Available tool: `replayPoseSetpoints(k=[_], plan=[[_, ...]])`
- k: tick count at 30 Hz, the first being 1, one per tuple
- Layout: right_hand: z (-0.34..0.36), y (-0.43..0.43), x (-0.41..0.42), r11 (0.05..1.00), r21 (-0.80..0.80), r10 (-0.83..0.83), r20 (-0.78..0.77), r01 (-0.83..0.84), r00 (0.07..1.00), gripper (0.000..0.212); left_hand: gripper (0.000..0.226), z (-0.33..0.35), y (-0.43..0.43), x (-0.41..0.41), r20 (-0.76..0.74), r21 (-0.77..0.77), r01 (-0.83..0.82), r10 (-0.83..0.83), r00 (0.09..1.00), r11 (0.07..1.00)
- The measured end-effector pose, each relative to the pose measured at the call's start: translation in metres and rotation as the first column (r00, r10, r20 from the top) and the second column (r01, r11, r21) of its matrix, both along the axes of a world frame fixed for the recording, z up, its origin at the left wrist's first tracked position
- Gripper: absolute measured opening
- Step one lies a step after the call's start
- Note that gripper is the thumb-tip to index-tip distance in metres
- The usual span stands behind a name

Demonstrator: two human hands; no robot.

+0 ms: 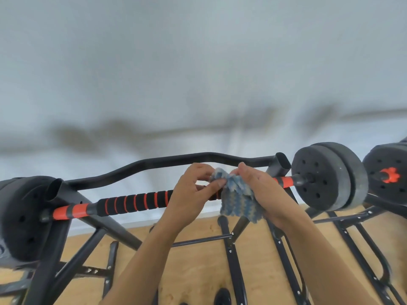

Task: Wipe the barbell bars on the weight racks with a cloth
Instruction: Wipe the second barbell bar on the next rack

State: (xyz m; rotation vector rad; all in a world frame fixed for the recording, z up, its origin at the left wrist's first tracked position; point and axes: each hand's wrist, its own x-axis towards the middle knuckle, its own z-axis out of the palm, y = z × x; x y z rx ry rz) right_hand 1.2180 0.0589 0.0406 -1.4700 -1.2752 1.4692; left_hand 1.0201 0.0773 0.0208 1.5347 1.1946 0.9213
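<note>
A barbell bar (132, 203) with a black foam grip, red rings and red ends lies across a black weight rack (92, 227). Black weight plates sit at its left end (19, 216) and right end (326, 179). A blue and white cloth (236, 201) hangs over the middle of the bar. My left hand (189, 197) pinches the cloth's upper left corner. My right hand (262, 190) grips the cloth from the right, fingers curled into it. The bar's middle stretch is hidden behind both hands and the cloth.
A curved black rail (176, 161) of the rack runs behind the bar. A second set of plates with a red collar (388, 175) sits at the far right. Black rack legs and braces (284, 256) cross the wooden floor (198, 271) below. A pale wall fills the background.
</note>
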Motion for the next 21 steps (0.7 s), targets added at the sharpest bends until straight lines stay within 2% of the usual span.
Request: replayPoseSetpoints(k=[2,4,6,9,12,16,18,20,21], plan=[[0.002,0.000,0.009,0.997,0.006,0.082,-0.015,-0.082,0.997,0.051,0.011,0.003,0.001,0.008,0.021,-0.019,-0.086,0.087,0.996,0.996],[0.005,0.000,0.017,0.994,0.005,0.105,-0.041,-0.105,0.994,0.039,0.014,0.006,0.000,0.016,0.119,-0.100,-0.130,0.141,0.983,0.987],[0.003,-0.001,0.024,0.992,-0.007,0.125,-0.060,-0.125,0.990,0.046,0.017,0.009,0.002,0.022,0.198,-0.200,-0.171,0.211,0.957,0.965],[0.001,-0.002,0.031,0.988,-0.006,0.157,-0.002,-0.157,0.988,0.055,0.022,0.011,0.005,0.029,0.299,-0.312,-0.212,0.307,0.903,0.926],[-0.002,-0.008,0.040,0.985,0.015,0.173,0.048,-0.174,0.984,0.052,0.021,0.016,0.006,0.037,0.318,-0.368,-0.250,0.374,0.871,0.895],[0.000,-0.015,0.042,0.991,0.081,0.103,0.006,-0.103,0.995,0.020,0.031,0.021,0.002,0.051,0.203,-0.304,-0.315,0.384,0.901,0.899],[-0.001,-0.016,0.041,0.993,0.117,0.013,-0.039,-0.009,0.999,0.016,0.033,0.021,-0.003,0.054,0.136,-0.261,-0.316,0.359,0.923,0.912],[-0.001,-0.018,0.043,0.988,0.132,-0.070,-0.067,0.078,0.995,0.017,0.032,0.018,-0.010,0.052,0.143,-0.265,-0.217,0.261,0.955,0.939],[-0.002,-0.018,0.044,0.986,0.132,-0.096,-0.078,0.106,0.992,0.020,0.043,0.014,-0.013,0.050,0.165,-0.278,-0.145,0.196,0.967,0.949]])
